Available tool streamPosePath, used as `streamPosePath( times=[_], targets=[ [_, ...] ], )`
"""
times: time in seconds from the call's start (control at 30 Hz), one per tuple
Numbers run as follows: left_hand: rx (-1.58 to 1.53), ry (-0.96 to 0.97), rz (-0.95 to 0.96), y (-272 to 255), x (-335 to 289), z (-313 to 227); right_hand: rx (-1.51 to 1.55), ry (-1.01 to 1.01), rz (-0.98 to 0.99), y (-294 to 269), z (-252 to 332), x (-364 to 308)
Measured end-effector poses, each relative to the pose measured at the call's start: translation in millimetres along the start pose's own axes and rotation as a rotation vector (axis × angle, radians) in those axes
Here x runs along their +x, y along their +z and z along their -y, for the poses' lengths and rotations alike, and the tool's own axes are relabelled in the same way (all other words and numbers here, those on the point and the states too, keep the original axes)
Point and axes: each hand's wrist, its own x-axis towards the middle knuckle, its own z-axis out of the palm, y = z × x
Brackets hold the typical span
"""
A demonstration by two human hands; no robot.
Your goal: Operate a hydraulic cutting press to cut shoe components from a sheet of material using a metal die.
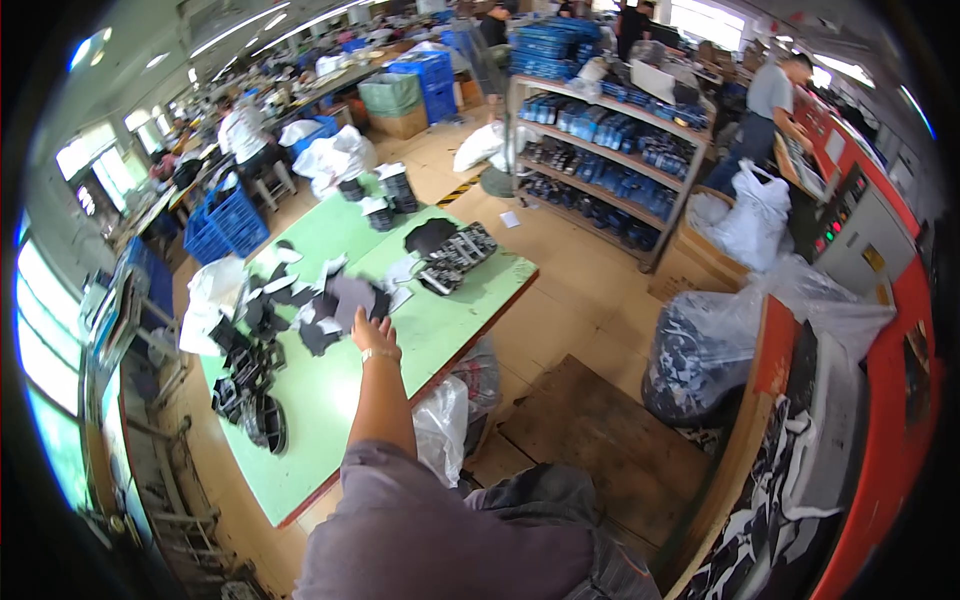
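Note:
My left hand (377, 336), with a band at its wrist, reaches out over the light green table (330, 420). Its fingers are closed at the near edge of a flat grey cut piece (352, 296), which looks like sheet material. Black and white cut pieces (278, 290) lie scattered around it. Beyond stand black and white stacks (397, 188). To the right sits a bundle of metal-edged cutting dies or similar black pieces (458, 258); I cannot tell which. Black looped shapes (250, 395) lie on the left side. My right hand is out of view.
A shelf rack (610, 145) with blue and dark items stands ahead right. Plastic bags (440, 425) hang beside the table. A large filled bag (700, 355) and a red machine (880, 420) with a scrap trough are at right. People (770, 110) work farther off.

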Motion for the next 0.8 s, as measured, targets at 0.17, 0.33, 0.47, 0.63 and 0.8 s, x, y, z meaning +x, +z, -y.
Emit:
streamPosePath(
  times=[0.17,0.33,0.47,0.63,0.8],
  targets=[
    [0.173,-0.245,0.293,82,-65,81,-0.034,-0.209,-0.233,34,-23,-32],
    [0.483,-0.401,0.934,206,-220,195,0.093,-0.104,-0.134,49,-45,-53],
    [0.622,-0.484,1.449,259,-373,276,0.269,0.066,-0.021,21,50,-58],
    [0.719,-0.438,1.996,261,-548,357,0.667,0.282,0.057,14,108,-13],
    [0.821,-0.329,2.682,186,-669,449,0.773,0.21,0.042,30,145,36]
  ],
)
